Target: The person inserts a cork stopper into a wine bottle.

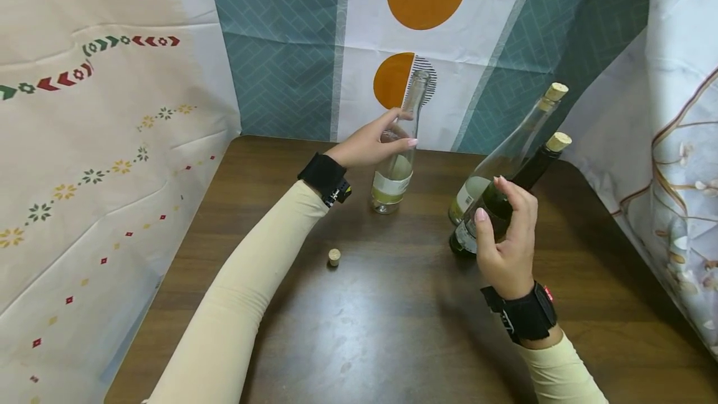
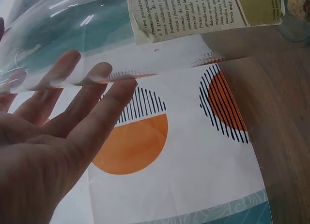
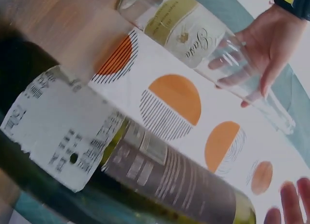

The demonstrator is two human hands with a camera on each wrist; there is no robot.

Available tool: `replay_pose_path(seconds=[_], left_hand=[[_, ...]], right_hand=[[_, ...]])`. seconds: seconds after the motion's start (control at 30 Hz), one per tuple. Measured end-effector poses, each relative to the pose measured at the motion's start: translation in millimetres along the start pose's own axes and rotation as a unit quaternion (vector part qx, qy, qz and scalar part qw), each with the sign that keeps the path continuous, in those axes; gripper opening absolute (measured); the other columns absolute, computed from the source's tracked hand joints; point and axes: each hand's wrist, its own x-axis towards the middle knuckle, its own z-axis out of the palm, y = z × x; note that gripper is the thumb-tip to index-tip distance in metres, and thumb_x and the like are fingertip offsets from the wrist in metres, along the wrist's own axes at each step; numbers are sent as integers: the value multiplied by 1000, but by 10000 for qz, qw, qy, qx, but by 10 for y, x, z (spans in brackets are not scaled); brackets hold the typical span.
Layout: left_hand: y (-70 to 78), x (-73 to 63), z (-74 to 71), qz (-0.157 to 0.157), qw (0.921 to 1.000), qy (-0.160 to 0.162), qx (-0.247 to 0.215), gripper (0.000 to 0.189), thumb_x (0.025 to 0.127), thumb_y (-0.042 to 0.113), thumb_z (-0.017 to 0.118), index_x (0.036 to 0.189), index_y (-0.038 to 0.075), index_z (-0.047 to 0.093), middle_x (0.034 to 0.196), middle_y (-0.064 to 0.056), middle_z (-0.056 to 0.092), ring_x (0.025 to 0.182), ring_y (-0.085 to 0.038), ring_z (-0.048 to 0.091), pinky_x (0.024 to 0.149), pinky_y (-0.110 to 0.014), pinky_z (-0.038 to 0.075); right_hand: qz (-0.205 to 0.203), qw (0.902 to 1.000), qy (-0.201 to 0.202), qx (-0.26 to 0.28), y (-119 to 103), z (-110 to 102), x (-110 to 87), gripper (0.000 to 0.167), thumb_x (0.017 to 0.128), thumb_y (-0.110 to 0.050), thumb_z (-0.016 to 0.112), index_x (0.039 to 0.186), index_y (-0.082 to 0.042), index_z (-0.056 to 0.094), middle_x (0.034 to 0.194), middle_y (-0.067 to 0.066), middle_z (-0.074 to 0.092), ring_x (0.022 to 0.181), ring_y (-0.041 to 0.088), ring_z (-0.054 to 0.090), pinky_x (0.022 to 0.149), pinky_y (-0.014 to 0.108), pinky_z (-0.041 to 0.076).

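Note:
A clear glass bottle point(image 1: 392, 186) with a pale label stands upright near the table's back edge, its mouth uncorked. My left hand point(image 1: 378, 139) reaches around its upper body, fingers behind the glass and thumb across the front. In the left wrist view those fingers point(image 2: 92, 103) look extended, partly seen through the glass. My right hand point(image 1: 510, 239) is beside a dark green bottle point(image 3: 169, 170), its thumb and fingers spread apart. That bottle has a cork point(image 1: 558, 141) in its mouth. Right behind it stands another corked clear bottle point(image 1: 505, 154).
A loose cork point(image 1: 334, 257) stands on the brown wooden table point(image 1: 359, 323), to the left of the bottles. Patterned cloths hang behind the table and along both sides, with the teal and white cloth point(image 1: 286, 48) at the back.

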Motion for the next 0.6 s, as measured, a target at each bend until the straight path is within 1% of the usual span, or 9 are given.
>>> replay_pose_path(seconds=[0.07, 0.13, 0.23, 0.3, 0.47, 0.53, 0.6], left_hand=[[-8, -29, -15, -19, 10000, 15, 49, 63, 116, 42, 64, 170, 21, 37, 156, -17, 64, 145, -42, 67, 117, -57, 61], [-11, -55, -25, -44, 9999, 31, 116, 63, 116, 44, 64, 169, 22, 38, 155, -17, 65, 143, -41, 68, 117, -57, 61], [-15, -91, -39, -61, 9998, 61, 192, 63, 115, 45, 65, 168, 23, 39, 153, -15, 66, 141, -40, 70, 116, -57, 61], [-16, -110, -47, -48, 9998, 86, 194, 63, 115, 45, 66, 168, 23, 40, 152, -15, 67, 138, -38, 71, 115, -57, 62], [-11, -147, -57, 8, 9998, 85, 157, 62, 115, 43, 66, 168, 22, 40, 150, -14, 68, 135, -37, 72, 115, -56, 61], [-9, -157, -57, 9, 9998, 76, 159, 62, 116, 43, 65, 168, 22, 39, 150, -13, 68, 135, -36, 72, 114, -55, 61], [-9, -165, -56, 8, 9999, 74, 147, 62, 116, 42, 65, 168, 22, 39, 150, -13, 68, 135, -35, 72, 113, -54, 62]], right_hand=[[-78, 9992, -387, 50, -1, 33, -3, 49, 99, 5, 65, 147, 11, 62, 140, 37, 63, 141, 6, 52, 125, 23, 38], [-199, 9963, -833, 63, 1, 72, 2, 44, 99, 6, 67, 144, 8, 68, 137, 33, 68, 136, 15, 59, 123, 22, 39], [-400, 9881, -1485, 50, 1, 161, 15, 42, 99, 6, 69, 140, 2, 73, 133, 25, 73, 127, 32, 65, 119, 24, 44], [-487, 9803, -1912, 2, -9, 234, 30, 41, 99, 5, 72, 140, -2, 75, 132, 20, 76, 124, 36, 66, 115, 27, 48], [-691, 9552, -2872, -171, -57, 466, 45, 38, 101, -5, 78, 139, -10, 76, 130, 9, 78, 123, 28, 71, 106, 42, 58], [-843, 9446, -3167, -172, -78, 570, 40, 37, 102, -8, 79, 139, -11, 76, 129, 7, 79, 122, 26, 72, 104, 47, 61], [-1018, 9339, -3425, -110, -100, 673, 31, 37, 102, -9, 80, 139, -12, 76, 129, 5, 79, 122, 25, 73, 102, 49, 63]])
